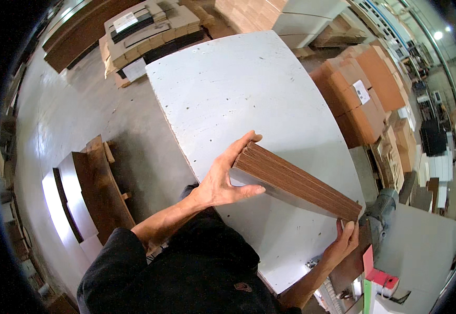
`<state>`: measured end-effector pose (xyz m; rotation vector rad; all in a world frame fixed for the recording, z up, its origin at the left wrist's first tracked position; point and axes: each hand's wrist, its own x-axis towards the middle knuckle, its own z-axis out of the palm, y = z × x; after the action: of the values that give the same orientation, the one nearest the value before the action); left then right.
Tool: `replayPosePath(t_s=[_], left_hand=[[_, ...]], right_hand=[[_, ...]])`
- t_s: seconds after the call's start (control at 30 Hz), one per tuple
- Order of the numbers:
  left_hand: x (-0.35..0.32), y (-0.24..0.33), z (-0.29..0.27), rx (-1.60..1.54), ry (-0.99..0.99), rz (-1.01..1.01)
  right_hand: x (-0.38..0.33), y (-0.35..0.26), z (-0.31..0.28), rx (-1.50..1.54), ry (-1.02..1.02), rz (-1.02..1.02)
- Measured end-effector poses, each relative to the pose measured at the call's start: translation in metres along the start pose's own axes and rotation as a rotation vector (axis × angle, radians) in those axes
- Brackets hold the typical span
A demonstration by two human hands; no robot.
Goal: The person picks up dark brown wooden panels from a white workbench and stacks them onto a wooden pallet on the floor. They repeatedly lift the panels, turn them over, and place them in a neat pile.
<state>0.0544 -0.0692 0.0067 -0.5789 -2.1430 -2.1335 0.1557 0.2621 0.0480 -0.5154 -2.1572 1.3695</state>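
Note:
A stack of narrow brown wood-grain boards [298, 180] stands on edge on the white worktable [238, 94], slanting from the middle toward the near right. My left hand [220, 180] is around its left end, with the fingers at the far corner and the thumb stretched along the near face. At the right end, my right hand [345, 240] has its fingers bent against the lower corner. Both hands steady the stack between them. Part of the right hand's grip is hidden by the boards.
Brown cartons [351, 99] are piled right of the table. Stacked flat panels [149, 36] lie at the far left, and more dark panels [99, 183] rest on the floor at left. A grey motor-like machine part [382, 209] and a red bracket [382, 277] are near right.

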Motion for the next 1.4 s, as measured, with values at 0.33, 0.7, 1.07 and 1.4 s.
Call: replayPosePath(t_s=[0.33,0.7,1.07,1.4], left_hand=[[0.005,-0.006,-0.013,-0.133,-0.122,-0.002],[0.013,-0.013,-0.026,-0.061,-0.251,-0.078],[0.022,-0.019,-0.035,-0.111,-0.293,-0.047],[0.029,-0.016,-0.038,-0.012,-0.355,-0.092]], right_hand=[[0.015,0.016,-0.010,0.020,0.182,-0.040],[0.031,0.005,-0.029,-0.291,0.078,-0.162],[0.026,-0.008,-0.032,0.052,0.011,-0.258],[0.031,-0.064,0.011,-0.478,-0.135,-0.527]])
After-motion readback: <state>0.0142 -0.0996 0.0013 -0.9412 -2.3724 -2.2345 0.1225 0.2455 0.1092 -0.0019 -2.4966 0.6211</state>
